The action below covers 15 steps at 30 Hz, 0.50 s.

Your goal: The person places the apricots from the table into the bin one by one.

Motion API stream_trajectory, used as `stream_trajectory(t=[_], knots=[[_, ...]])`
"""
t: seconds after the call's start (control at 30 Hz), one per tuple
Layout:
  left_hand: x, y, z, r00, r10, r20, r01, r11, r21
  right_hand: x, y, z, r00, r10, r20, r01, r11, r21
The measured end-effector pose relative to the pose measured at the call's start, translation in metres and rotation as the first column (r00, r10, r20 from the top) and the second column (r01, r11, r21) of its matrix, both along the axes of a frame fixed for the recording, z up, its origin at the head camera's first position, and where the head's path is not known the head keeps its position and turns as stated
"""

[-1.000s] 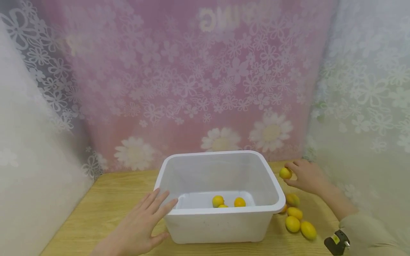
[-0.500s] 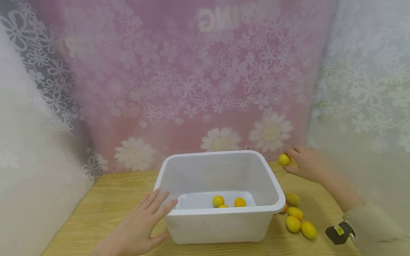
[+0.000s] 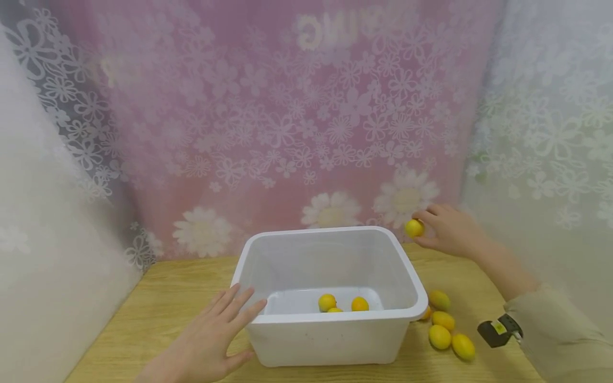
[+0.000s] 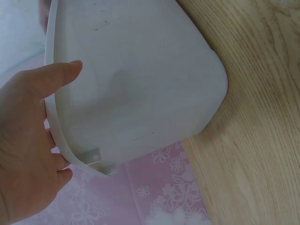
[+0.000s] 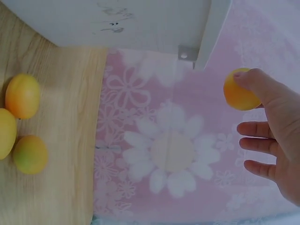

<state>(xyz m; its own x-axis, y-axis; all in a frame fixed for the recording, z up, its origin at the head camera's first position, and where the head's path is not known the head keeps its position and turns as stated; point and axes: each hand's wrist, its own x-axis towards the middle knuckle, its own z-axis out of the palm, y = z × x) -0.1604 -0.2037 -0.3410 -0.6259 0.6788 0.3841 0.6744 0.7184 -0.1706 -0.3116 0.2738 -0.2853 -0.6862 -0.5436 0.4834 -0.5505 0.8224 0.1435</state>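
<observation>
Head view: pinching a yellow fruit [image 3: 414,228] in the right hand [image 3: 449,230], clear of the far right corner of the white tub [image 3: 330,341]; with the left hand [image 3: 210,330] spread at its left edge, open room between.

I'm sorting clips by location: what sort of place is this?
Probably a makeshift tabletop booth, the room beyond unseen: flower-printed sheets enclose a wood-grain table on three sides, with a white tub and yellow fruit on it.

One white tub [image 3: 325,340]; one worktop [image 3: 158,298]; two hands: left hand [image 3: 210,332], right hand [image 3: 452,231]. Nine fruits in sight: three yellow fruits [image 3: 328,302] inside tub, one fruit [image 3: 414,228] in right hand, five fruits [image 3: 440,337] toward worktop's right edge.
</observation>
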Motion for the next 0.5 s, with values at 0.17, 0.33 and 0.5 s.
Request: stream_trajectory(t=[0.17, 0.33, 0.5], knots=[[-0.001, 0.001, -0.001, 1.000, 0.000, 0.009, 0.000, 1.000, 0.007, 0.002, -0.014, 0.012, 0.998, -0.026, 0.059, 0.024, 0.999, 0.037], [0.000, 0.001, -0.001, 1.000, 0.018, 0.023, -0.018, 1.000, 0.002, 0.001, -0.028, 0.019, 0.993, -0.038, 0.116, 0.032, 0.998, 0.048], [-0.001, 0.001, -0.002, 1.000, 0.009, 0.029, -0.010, 1.000, 0.008, -0.003, -0.041, 0.022, 0.992, 0.001, 0.124, -0.008, 0.998, 0.057]])
